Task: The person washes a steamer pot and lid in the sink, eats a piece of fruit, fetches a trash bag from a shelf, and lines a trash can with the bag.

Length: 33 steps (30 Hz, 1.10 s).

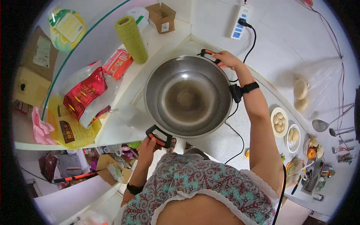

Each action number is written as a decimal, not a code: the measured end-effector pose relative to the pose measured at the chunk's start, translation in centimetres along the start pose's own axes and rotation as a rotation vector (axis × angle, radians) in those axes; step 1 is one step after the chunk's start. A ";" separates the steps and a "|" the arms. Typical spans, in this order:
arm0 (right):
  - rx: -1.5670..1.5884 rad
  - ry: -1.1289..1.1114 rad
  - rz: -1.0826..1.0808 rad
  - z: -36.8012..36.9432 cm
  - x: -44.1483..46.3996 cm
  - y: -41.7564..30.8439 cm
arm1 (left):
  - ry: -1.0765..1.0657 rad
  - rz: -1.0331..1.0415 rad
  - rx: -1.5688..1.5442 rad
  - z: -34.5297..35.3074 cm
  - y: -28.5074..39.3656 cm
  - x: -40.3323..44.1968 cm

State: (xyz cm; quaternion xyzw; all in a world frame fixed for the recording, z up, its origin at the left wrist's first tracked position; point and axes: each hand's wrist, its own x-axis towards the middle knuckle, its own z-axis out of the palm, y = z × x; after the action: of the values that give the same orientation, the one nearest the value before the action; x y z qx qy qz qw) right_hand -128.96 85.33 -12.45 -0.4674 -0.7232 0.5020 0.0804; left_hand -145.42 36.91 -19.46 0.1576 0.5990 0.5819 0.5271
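Observation:
A large round grey pan (pixel 187 97) with a darker brown middle spans the space in front of me. My left hand (pixel 148 148) is closed round its black and orange handle at the near left. On the far right side, my right hand (pixel 228 60) grips the opposite handle. The pan looks empty inside. A black device with a cord sits against the pan's right edge, close to my right forearm.
Left, a shelf holds a red packet (pixel 86 92), a green roll (pixel 131 39) and a small carton (pixel 161 18). A power strip (pixel 239 26) with a cord is at the back. Right are bowls of eggs (pixel 279 122) and dough-like pieces (pixel 293 135), and hanging ladles.

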 end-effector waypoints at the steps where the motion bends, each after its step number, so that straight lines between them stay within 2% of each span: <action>1: -0.002 -0.003 -0.003 -0.5 -0.5 0.4 | 0.029 0.017 0.038 0.0 0.5 0.3; 3: 0.107 0.016 0.014 -1.1 -2.8 1.3 | 0.080 0.026 0.059 -0.6 1.5 0.6; 6: 0.091 0.063 0.014 -1.1 -9.0 1.8 | 0.109 0.086 0.119 -3.6 1.9 1.9; 8: 0.107 0.118 0.023 -0.5 -13.3 2.8 | 0.214 0.149 0.267 -5.5 2.2 3.2; 9: 0.127 0.134 0.033 -0.1 -15.6 3.6 | 0.180 0.146 0.285 -6.2 2.8 3.7; 12: 0.198 0.255 0.071 2.2 -23.8 4.7 | 0.179 0.323 0.377 -6.7 5.7 4.8; 15: 0.249 0.432 0.140 5.3 -32.1 4.6 | 0.029 0.431 0.419 -6.7 8.8 5.9; 16: 0.319 0.495 0.132 6.4 -34.9 4.9 | -0.049 0.391 0.350 -5.9 10.0 5.8; 21: 0.516 0.856 0.125 12.8 -48.3 5.2 | -0.322 0.409 0.386 -1.6 12.0 6.8; 23: 0.551 1.005 0.167 15.1 -53.4 5.9 | -0.562 0.399 0.370 2.0 12.3 5.9; 25: 0.518 1.137 0.196 16.9 -58.8 6.3 | -0.641 0.342 0.341 5.7 10.8 4.9; 28: 0.519 1.313 0.286 19.3 -67.0 7.3 | -0.821 0.411 0.379 12.5 8.2 0.9; 30: 0.540 1.441 0.351 20.7 -72.6 8.1 | -0.964 0.337 0.373 17.1 5.8 -2.5; 33: 0.524 1.615 0.361 25.2 -79.1 13.2 | -1.136 0.320 0.392 22.6 -0.9 -5.9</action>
State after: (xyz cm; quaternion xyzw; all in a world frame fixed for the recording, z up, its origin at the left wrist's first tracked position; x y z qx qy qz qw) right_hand -92.38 9.88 -7.28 -0.7546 -0.2207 0.1722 0.5934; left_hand -124.34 43.95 -12.33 0.6242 0.2896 0.3581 0.6311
